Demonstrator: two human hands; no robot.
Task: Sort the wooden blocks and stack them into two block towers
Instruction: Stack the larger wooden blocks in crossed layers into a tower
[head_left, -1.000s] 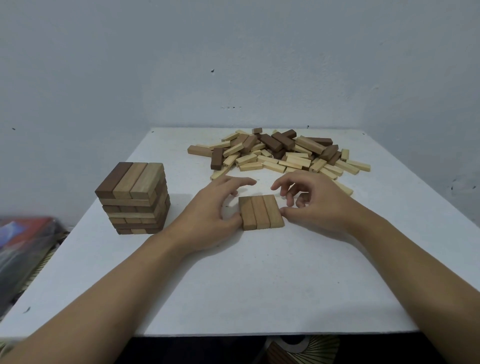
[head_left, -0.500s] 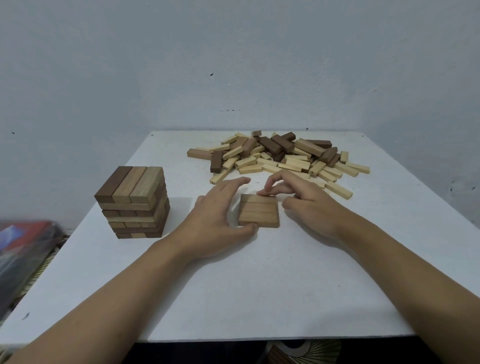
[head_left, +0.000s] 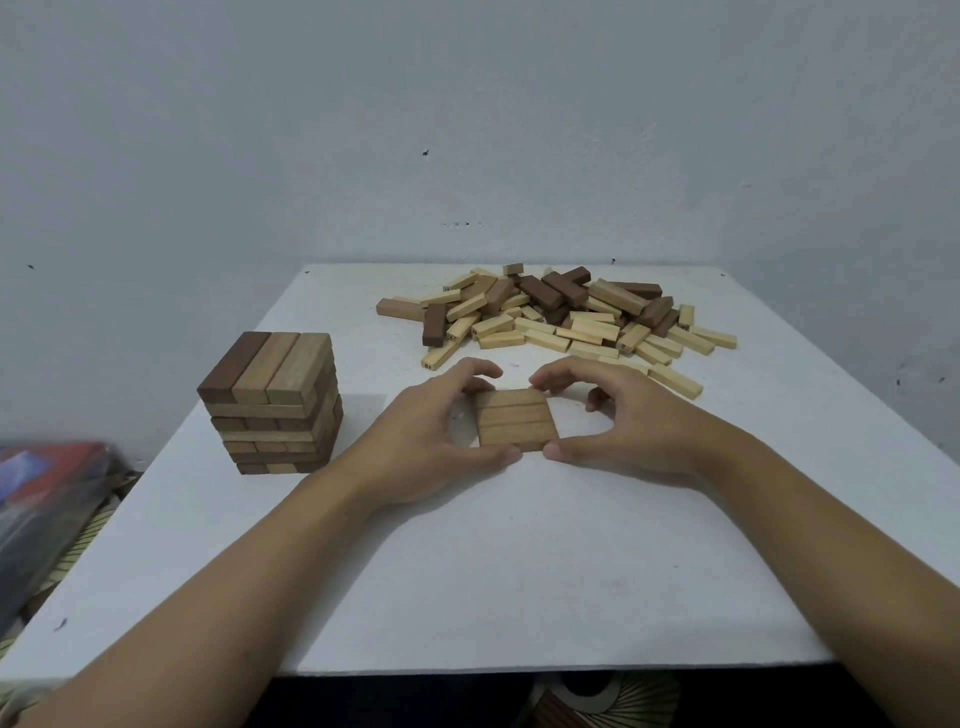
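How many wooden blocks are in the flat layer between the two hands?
3. In the flat layer on the table, touching side by side: far block, middle block, near block. None seems hidden beneath. Left hand and right hand pinch it.

front: we've room to pass over bare table | L: tower blocks us | ctr: block row in the way | far: loose pile blocks | far R: open strip

three-block layer turned a quarter since a second ago, seams now laid left to right instead of front to back, left hand thumb brought to near edge, right hand shifted round, thumb set at near right corner, fingers arched to far edge
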